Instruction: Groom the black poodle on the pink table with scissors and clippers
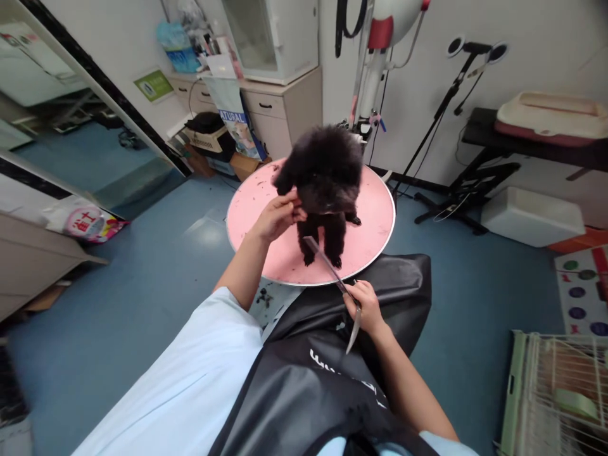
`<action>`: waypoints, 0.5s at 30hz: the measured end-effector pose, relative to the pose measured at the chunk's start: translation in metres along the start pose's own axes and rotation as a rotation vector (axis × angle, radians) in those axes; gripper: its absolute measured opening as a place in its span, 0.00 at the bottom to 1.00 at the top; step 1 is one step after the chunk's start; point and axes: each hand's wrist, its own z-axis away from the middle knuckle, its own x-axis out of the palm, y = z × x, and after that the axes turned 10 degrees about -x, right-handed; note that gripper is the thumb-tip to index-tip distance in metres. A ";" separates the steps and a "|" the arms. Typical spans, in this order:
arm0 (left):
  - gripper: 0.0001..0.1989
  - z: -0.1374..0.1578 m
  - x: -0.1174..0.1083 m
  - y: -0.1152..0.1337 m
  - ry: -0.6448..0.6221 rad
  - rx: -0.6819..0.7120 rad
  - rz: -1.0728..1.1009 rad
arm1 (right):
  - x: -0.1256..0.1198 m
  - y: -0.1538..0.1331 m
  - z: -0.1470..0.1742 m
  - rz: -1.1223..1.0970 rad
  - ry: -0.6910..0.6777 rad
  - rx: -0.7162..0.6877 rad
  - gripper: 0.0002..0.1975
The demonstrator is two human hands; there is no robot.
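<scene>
Left hand point(284, 214): half-curled, touching fluffy black dog point(327, 168) beside muzzle; grip unclear.
Right hand point(365, 307): closed around long slim metal tool point(327, 260).
Round pink worktop point(377, 206): bears dog.

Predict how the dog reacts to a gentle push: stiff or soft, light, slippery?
Probably soft at first: the dog's coat looks thick and fluffy. Likely lighter than its outline suggests, since much of the head's bulk seems to be fur. Paws might slide a bit, as the pink table looks smooth.
</scene>
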 end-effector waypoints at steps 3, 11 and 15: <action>0.09 -0.009 -0.035 -0.021 0.228 0.224 -0.110 | -0.004 0.008 0.002 -0.038 -0.170 0.034 0.11; 0.21 0.016 -0.057 -0.167 0.400 0.151 -1.174 | 0.006 -0.024 0.018 -0.583 -0.207 0.688 0.13; 0.11 0.015 -0.049 -0.172 0.399 0.188 -1.182 | 0.024 -0.043 0.023 -0.804 0.038 0.933 0.15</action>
